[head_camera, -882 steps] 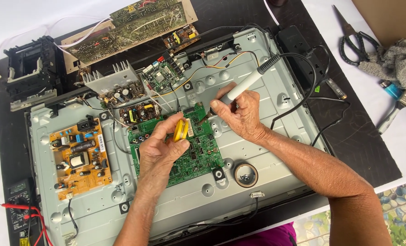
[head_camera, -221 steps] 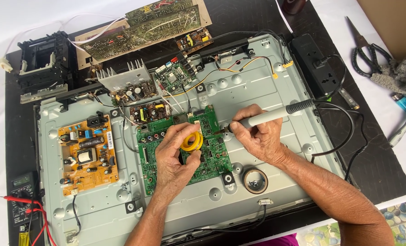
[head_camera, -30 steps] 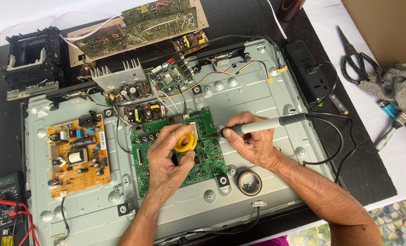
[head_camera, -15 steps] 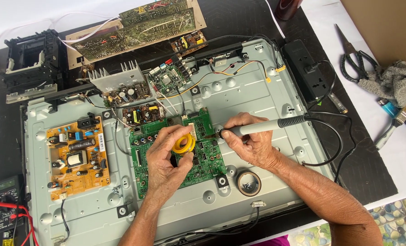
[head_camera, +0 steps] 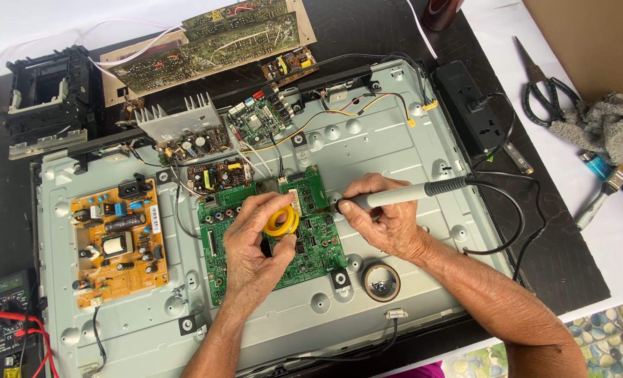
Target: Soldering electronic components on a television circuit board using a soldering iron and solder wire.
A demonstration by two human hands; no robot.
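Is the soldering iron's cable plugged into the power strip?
Cannot tell: the soldering iron's black cable runs toward the power strip, which has a plug seated.

Since the earliest picture, the flat yellow piece pinched in the left hand (head_camera: pixel 255 245) has been replaced by a yellow reel (head_camera: pixel 281 221), now gripped between thumb and fingertips. The soldering iron (head_camera: pixel 402 196) held in the right hand (head_camera: pixel 381 220) has been lowered from a steep tilt to nearly level, its tip brought just right of the reel, over the green board (head_camera: pixel 318 241). Over the last second, hardly anything has been shifted.
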